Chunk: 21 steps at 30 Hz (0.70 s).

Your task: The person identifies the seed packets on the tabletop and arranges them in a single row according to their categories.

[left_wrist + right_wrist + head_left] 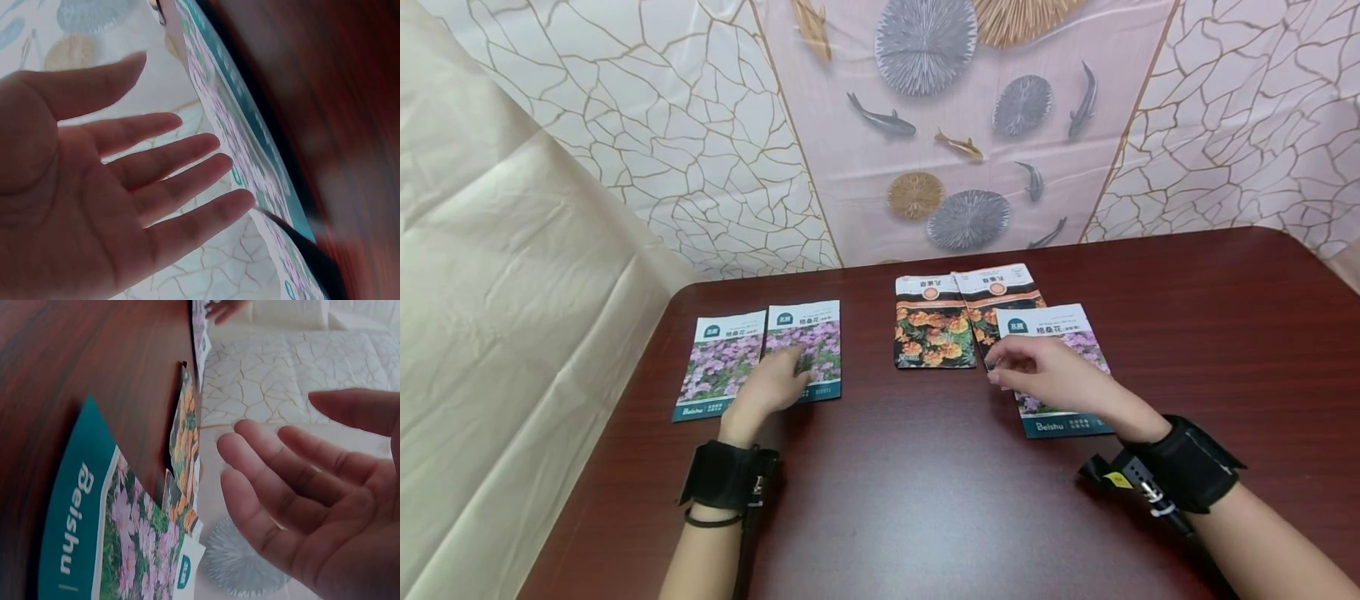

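From the wrist views both palms show open fingers (187, 150), unlike overhead

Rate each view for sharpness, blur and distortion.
Head view: sharp, evenly lit, soft shadows under both hands, wide-angle bowing of the table edge. Left wrist view: left hand fairly crisp, the packets and wood beyond smeared and soft. Right wrist view: the Beishu packet readable, right hand slightly soft, bright backdrop washed out.

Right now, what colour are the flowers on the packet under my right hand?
Purple-pink flowers on the packet, clearest in the head view.
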Motion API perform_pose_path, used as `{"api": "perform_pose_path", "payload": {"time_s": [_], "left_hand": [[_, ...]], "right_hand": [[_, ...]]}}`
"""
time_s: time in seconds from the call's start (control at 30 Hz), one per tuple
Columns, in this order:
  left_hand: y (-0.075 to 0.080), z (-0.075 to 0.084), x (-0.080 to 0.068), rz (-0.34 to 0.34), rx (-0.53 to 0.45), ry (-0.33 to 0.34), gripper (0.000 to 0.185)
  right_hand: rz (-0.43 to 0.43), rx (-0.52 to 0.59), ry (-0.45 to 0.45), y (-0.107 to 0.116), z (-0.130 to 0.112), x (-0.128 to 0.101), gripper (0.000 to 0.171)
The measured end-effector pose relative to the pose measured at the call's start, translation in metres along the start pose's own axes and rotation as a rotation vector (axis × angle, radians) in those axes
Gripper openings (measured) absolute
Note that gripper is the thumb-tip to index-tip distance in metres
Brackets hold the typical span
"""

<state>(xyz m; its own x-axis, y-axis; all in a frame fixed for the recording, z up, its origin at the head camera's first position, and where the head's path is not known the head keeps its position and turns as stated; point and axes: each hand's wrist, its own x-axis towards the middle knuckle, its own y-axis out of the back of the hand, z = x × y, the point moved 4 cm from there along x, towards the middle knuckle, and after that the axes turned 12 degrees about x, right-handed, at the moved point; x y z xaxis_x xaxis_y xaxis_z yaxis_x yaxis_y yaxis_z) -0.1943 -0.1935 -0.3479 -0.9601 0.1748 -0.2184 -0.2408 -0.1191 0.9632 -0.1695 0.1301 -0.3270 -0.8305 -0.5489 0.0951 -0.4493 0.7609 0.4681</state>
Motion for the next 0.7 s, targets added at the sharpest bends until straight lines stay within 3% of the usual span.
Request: {"api": "perform_pose_path", "payload": {"time_s": [0.2, 0.47, 0.7], "left_hand": [[-0.006, 0.013, 0.0, -0.069, 0.0, -0.116, 0.053], [-0.011, 0.016, 0.001, -0.153, -0.011, -0.098, 0.054], [-0.013, 0.017, 0.0, -0.14, 0.013, -0.096, 0.053]], "right_hand": [[-0.057, -0.121, 0.102, -0.015, -0.002, 0.0, 0.019], [-0.157, -0.165, 0.106, -0.03, -0.005, -0.003, 0.025], [-0.189, -0.243, 0.163, -0.037, -0.006, -0.005, 0.026]]}}
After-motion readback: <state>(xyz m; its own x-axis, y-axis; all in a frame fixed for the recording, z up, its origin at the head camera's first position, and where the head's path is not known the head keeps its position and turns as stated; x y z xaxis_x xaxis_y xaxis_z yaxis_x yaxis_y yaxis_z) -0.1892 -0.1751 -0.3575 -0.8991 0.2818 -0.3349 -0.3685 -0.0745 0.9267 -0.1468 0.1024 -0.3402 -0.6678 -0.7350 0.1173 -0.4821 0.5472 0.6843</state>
